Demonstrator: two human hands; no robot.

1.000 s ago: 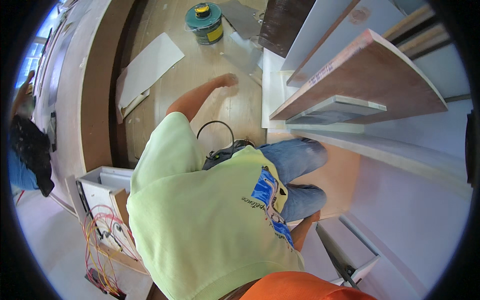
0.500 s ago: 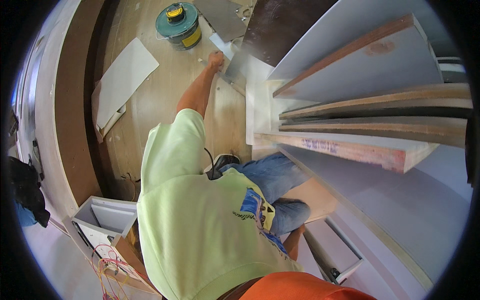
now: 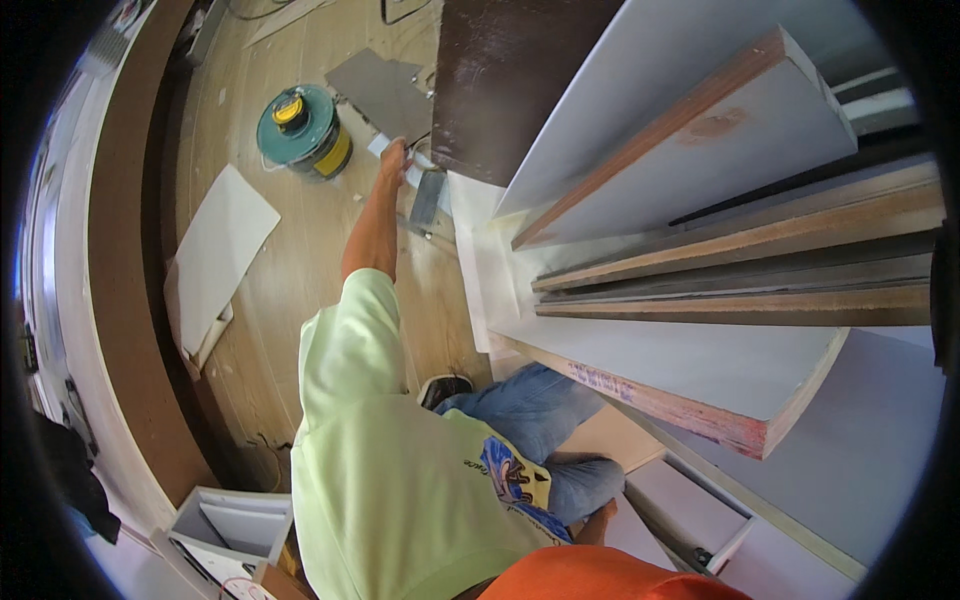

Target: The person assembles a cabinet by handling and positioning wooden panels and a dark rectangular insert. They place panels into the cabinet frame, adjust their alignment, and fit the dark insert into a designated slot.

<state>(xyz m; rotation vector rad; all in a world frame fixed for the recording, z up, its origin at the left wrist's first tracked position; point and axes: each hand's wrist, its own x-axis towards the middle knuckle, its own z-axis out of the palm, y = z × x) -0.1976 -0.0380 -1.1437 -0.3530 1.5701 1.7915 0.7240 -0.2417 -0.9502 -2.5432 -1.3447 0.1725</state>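
Observation:
My left hand (image 3: 393,158) reaches far forward, low over the wooden floor. Its fingers are curled around something I cannot make out, amid light strips. Close beside it is a grey flat rectangular blade-like piece (image 3: 427,198); whether the hand holds this too is unclear. A green-lidded bucket (image 3: 305,135) with a yellow-and-black round item (image 3: 289,110) on top stands just left of the hand. My right hand (image 3: 597,525) is low beside my bent knee in blue jeans (image 3: 590,488), mostly covered by orange material (image 3: 620,575), so its fingers are hidden.
Several boards (image 3: 700,150) lean on the right, with a dark brown panel (image 3: 510,80) beyond. On the left lies a curled pale sheet (image 3: 220,250), alongside a long brown board (image 3: 130,250). A white open drawer box (image 3: 240,515) stands lower left. A grey sheet (image 3: 385,95) lies far ahead.
The view has shifted, so the bucket and floor appear lower and farther left. My left hand has moved farther forward relative to the bucket. The right hand stays by the knee.

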